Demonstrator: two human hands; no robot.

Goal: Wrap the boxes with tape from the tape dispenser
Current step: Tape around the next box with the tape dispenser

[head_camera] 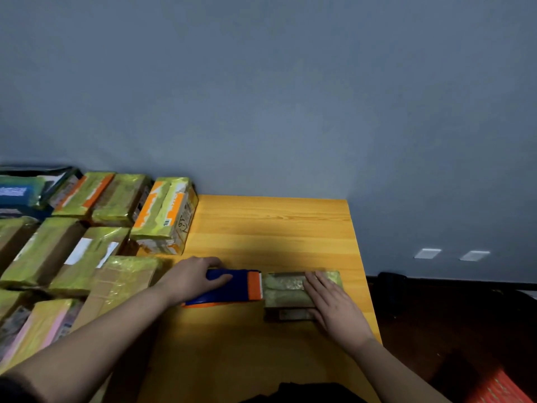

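Left hand (194, 279) round dispenser (232, 287); right hand (334, 309) flat on box (286, 289)

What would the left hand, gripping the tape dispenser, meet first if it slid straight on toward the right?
Most likely the small box, which the dispenser in the left hand already appears to touch; the right hand lies on it.

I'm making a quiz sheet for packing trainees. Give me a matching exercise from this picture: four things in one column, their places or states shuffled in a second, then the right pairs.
Things
1. left hand
2. right hand
3. tape dispenser
4. stack of wrapped boxes

Places or states
A. blue and orange, butted against the small box's left side
B. fills the table's left part
C. lies flat on the small box
D. grips the dispenser

Pairs: 1-D, 2-C, 3-A, 4-B
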